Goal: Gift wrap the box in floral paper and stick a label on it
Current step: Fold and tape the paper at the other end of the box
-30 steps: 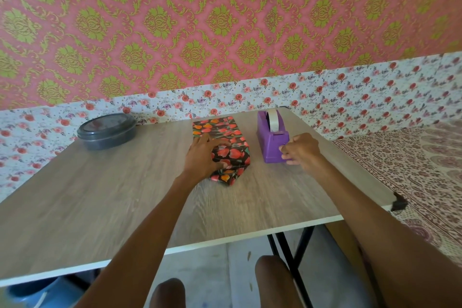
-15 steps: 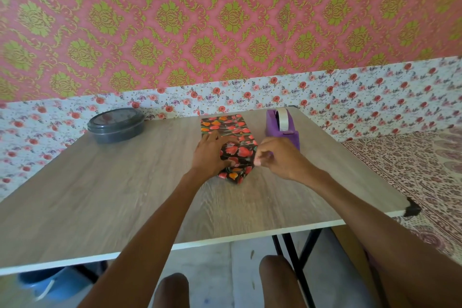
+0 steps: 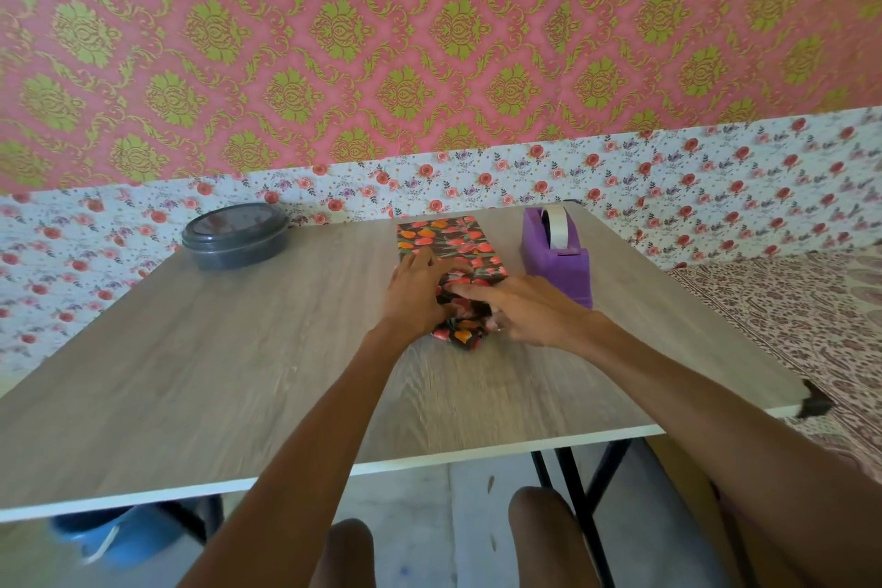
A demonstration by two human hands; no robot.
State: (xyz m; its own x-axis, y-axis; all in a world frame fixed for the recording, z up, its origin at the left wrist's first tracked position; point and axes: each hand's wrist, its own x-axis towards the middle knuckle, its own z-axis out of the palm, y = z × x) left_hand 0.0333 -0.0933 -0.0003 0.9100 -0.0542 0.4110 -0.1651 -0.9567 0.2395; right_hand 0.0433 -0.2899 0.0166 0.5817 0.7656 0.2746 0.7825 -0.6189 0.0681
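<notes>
Table (image 3: 238,372): wood-grain, box set toward 12. Box (image 3: 453,244): wrapped in floral paper, long axis laid 12 to 6; unsealed end fold at 6, nearest both hands. Dispenser (image 3: 556,260): stood just beside the box at 3. Left hand (image 3: 415,296): laid flat on the fold, nothing gripped. Right hand (image 3: 530,310): forefinger stretched across the fold from 4, pressed down; tape beneath cannot be told.

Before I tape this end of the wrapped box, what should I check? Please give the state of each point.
1. Left hand presses flat on the wrapped box: ok.
2. Right hand forefinger presses the end fold: ok.
3. End fold lies flat: not ok, the paper bunches at the near end.
4. Purple tape dispenser stands beside the box: ok.
5. Tape piece ready in a hand: cannot tell.
</notes>
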